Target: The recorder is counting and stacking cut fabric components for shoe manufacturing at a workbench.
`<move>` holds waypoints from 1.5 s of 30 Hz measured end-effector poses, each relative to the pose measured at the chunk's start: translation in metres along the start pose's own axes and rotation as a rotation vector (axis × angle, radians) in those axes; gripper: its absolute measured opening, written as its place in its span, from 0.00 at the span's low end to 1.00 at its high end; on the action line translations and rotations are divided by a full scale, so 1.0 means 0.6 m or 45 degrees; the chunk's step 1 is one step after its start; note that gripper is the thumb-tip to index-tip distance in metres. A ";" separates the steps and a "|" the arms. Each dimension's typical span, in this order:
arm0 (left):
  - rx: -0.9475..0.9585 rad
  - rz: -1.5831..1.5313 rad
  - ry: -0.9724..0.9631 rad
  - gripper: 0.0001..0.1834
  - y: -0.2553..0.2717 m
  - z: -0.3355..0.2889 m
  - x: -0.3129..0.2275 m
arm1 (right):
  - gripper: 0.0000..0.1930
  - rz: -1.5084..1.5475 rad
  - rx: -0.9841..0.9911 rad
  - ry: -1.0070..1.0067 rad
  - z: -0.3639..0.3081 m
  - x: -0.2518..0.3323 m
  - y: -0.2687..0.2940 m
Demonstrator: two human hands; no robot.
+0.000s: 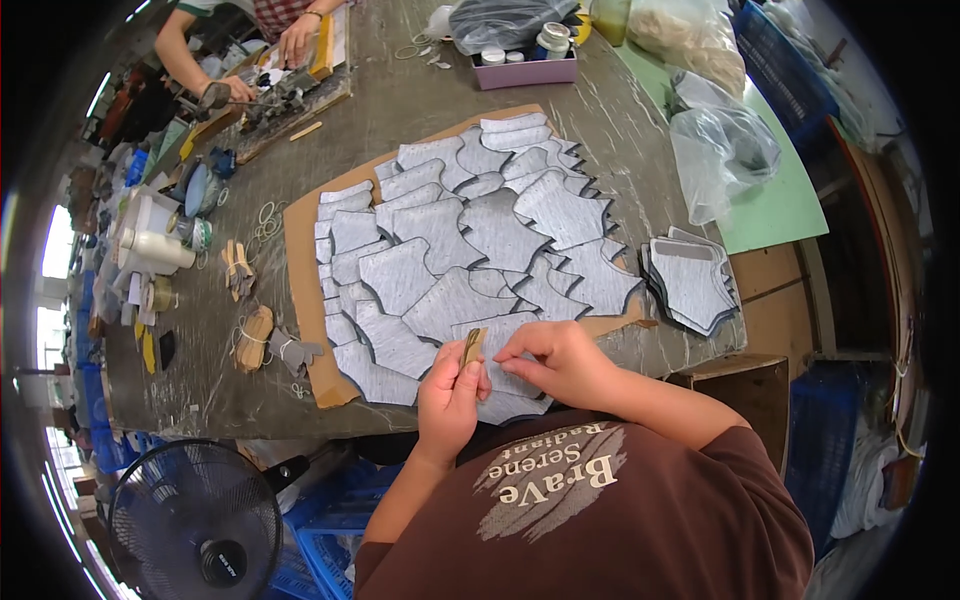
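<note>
My left hand (450, 398) is closed, pinching a small tan strip-like piece (473, 346) with dark marks upright between thumb and fingers. Just right of it is my right hand (560, 362), its thumb and fingertips drawn together in a pinch; whatever they may hold is too small to make out. Both hands are above the near edge of a spread of grey cut pieces (505, 228) with dark edges and curved, pointed outlines. These overlap in rows on a brown cardboard sheet (305, 290).
A stack of similar grey pieces (690, 280) lies right. Tied bundles (253, 338), rubber bands and a white bottle (157, 248) are left. A purple box (525, 72) with jars stands farther back. Another person's hands (298, 42) work at far left. A black fan (195, 520) stands below the table.
</note>
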State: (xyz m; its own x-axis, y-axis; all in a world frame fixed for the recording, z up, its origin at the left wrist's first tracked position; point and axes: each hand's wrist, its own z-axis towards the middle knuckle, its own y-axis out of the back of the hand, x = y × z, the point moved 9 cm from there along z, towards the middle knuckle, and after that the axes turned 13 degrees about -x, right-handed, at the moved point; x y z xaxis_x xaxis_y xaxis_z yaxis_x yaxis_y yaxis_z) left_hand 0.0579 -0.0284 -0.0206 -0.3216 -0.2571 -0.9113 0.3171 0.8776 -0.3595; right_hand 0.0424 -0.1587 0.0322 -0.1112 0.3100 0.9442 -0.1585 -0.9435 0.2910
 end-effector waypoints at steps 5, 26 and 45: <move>-0.107 1.012 -0.640 0.19 -0.036 0.001 -0.061 | 0.06 0.259 -0.119 -0.232 0.011 -0.021 -0.005; -0.227 -0.185 -0.019 0.16 -0.026 0.005 -0.014 | 0.05 1.099 0.017 -0.468 0.003 -0.039 -0.055; -0.032 -0.288 0.093 0.19 -0.053 0.013 0.000 | 0.03 1.331 -0.106 -0.544 -0.005 -0.064 -0.044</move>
State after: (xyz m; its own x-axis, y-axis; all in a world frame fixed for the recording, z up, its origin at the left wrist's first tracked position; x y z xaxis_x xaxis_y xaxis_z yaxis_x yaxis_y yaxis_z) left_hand 0.0549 -0.0597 -0.0108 -0.4461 -0.4189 -0.7909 0.2078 0.8111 -0.5468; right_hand 0.0481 -0.1454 -0.0120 0.1143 -0.7067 0.6982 -0.2511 -0.7005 -0.6680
